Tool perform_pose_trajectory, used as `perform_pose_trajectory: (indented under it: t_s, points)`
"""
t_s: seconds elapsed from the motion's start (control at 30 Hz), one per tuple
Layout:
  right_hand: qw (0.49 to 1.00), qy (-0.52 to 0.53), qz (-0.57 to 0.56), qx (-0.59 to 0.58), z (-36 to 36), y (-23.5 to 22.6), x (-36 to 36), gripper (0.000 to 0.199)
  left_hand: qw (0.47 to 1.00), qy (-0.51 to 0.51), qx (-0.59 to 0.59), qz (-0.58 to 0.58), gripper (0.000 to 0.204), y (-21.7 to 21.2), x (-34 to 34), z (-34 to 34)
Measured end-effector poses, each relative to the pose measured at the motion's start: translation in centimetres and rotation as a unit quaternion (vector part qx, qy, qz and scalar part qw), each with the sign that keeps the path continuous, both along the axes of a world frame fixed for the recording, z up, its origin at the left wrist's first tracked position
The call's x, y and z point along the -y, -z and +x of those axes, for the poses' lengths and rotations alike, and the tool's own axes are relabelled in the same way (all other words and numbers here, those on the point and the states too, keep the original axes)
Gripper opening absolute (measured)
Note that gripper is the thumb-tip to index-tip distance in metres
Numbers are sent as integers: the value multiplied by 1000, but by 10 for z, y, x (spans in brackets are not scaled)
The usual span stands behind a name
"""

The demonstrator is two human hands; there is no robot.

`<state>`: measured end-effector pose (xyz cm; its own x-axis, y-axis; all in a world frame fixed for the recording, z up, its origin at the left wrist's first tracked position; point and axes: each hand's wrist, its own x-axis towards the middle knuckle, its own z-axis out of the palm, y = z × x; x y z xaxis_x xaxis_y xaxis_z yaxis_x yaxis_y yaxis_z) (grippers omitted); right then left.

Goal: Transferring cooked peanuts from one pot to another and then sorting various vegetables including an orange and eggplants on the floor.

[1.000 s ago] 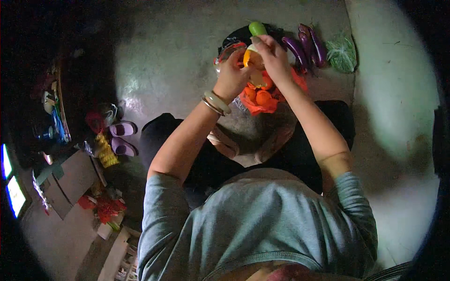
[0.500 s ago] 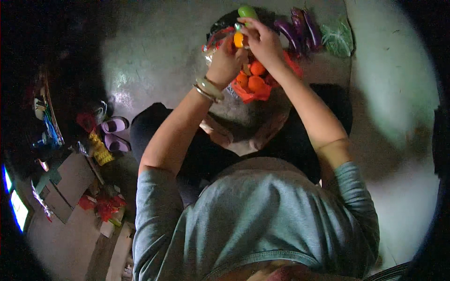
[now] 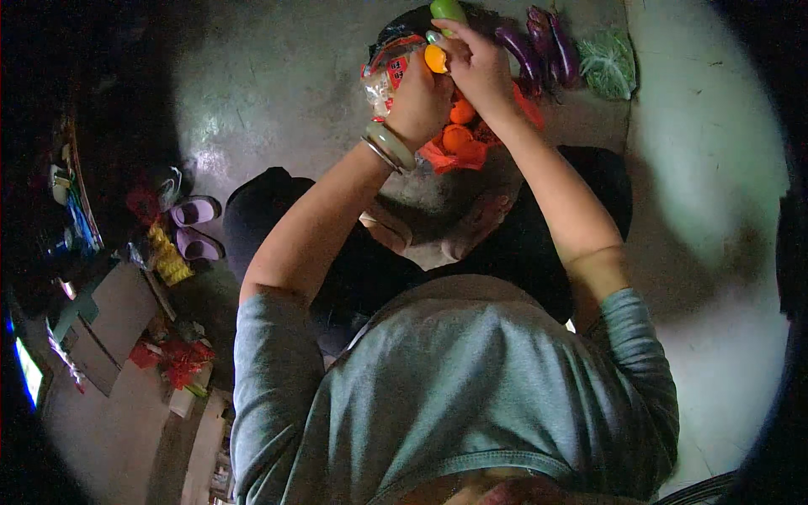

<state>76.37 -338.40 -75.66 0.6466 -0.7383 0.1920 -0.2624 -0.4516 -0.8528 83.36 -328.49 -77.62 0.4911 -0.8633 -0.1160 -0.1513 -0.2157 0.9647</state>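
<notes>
Between my two hands is a small, bright yellow-orange citrus fruit (image 3: pixel 435 59). My left hand (image 3: pixel 421 103), with bangles at the wrist, is closed around its lower left side, its fingers mostly hidden. From the right, my right hand (image 3: pixel 481 69) presses it with bent fingers, the thumb by its upper edge. Whether part of the peel is off cannot be made out. Below my hands, several orange fruits (image 3: pixel 459 137) lie in an open red plastic bag (image 3: pixel 467 160). A clear snack bag with red print (image 3: pixel 380 88) sits beside my left hand.
Beyond my hands a green, long vegetable (image 3: pixel 448 12) lies on a black plastic bag (image 3: pixel 404 25). Several purple eggplants (image 3: pixel 539 46) and a bag of greens (image 3: pixel 608 66) rest at the far right. Lilac slippers (image 3: pixel 197 210) and a yellow bag (image 3: pixel 171 255) are at the left.
The citrus fruit has shifted slightly up and right. My left hand has turned and moved right, uncovering more of the snack bag. My right hand stays near the same place.
</notes>
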Motion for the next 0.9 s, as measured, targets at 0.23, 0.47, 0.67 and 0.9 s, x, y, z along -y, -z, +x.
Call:
perform_pose_trajectory:
  t_s: [0.23,0.47,0.67,0.9]
  points:
    - [911,39,396,111,-10,5,28,39,989,31,-140,-31,34,-31,-4,7]
    - [722,19,662,202,-18,-3,40,42,962,2,-272,-20,38,-36,-14,15]
    - [704,-38,684,187,-32,0,54,47,961,47,-264,71,39,-22,-21,11]
    - [668,91,692,257,-42,-16,71,35,958,117,-177,193,38,35,-26,-15]
